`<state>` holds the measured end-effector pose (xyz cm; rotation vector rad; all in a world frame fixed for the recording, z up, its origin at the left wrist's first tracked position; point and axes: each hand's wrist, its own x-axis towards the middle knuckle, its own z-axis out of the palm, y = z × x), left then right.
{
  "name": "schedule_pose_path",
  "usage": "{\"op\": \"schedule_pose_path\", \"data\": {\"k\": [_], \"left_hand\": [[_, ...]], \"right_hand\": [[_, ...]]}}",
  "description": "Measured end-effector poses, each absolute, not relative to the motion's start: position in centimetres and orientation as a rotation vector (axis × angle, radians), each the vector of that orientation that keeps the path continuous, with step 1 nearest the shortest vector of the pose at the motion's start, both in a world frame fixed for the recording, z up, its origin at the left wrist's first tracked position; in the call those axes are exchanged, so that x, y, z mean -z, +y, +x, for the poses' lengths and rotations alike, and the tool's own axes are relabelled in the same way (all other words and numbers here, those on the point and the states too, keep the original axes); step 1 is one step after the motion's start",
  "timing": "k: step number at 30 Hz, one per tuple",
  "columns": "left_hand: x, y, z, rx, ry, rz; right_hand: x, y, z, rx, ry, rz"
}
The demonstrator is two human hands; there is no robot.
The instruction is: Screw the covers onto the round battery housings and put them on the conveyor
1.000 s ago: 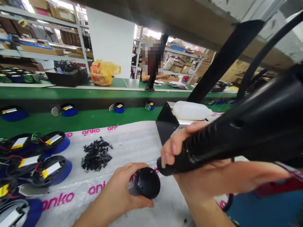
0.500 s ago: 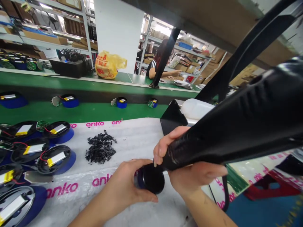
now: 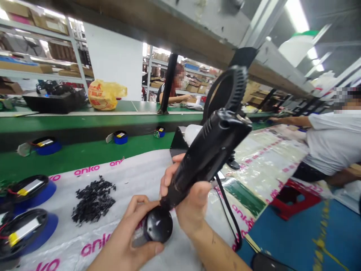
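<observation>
Right grip (image 3: 189,211): wrapped around a black handheld tool (image 3: 203,152).
Left grip (image 3: 123,234): curled around a dark-ended cylinder (image 3: 160,226), just left of the right grip.
Tool's nose (image 3: 167,203): tilted, could skid if the left grip slackens.

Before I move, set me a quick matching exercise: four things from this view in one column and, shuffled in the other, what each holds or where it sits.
1. left hand
2. right hand
3. yellow bag
4. pile of black pieces

A. lying on the white sheet printed "anko"
B. holding the black handheld tool
C. on the far green counter
D. holding the round black-ended part

Pairs: 1-D, 2-B, 3-C, 4-A
</observation>
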<state>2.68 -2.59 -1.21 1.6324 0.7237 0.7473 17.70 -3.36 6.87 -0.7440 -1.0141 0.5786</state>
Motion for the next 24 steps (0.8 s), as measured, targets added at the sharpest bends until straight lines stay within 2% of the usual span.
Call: {"op": "schedule_pose_path", "data": {"k": [6, 9, 16, 21, 24], "left_hand": [[1.8, -2.2, 1.4, -0.564, 0.751, 1.514], [1.5, -2.2, 1.5, -0.478, 0.771, 1.634], [-0.5, -2.0, 3.8, -0.577, 0.955, 1.673], [-1.5, -1.7, 3.6, -0.518, 0.857, 1.617], [-1.5, -1.8, 3.5, -0.532, 0.812, 1.613]], "right_hand": [[-10.4, -2.6, 26.2, -0.081, -0.892, -0.804], [-10.4, -1.7, 29.2, -0.007, -0.886, -0.865], [-10.3, -3.8, 26.0, -0.347, -0.904, -0.973], [-10.8, -4.8, 18.9, -0.693, -0.953, -0.769], [-10.2, -4.0, 16.5, -0.757, -0.951, -0.708]]}}
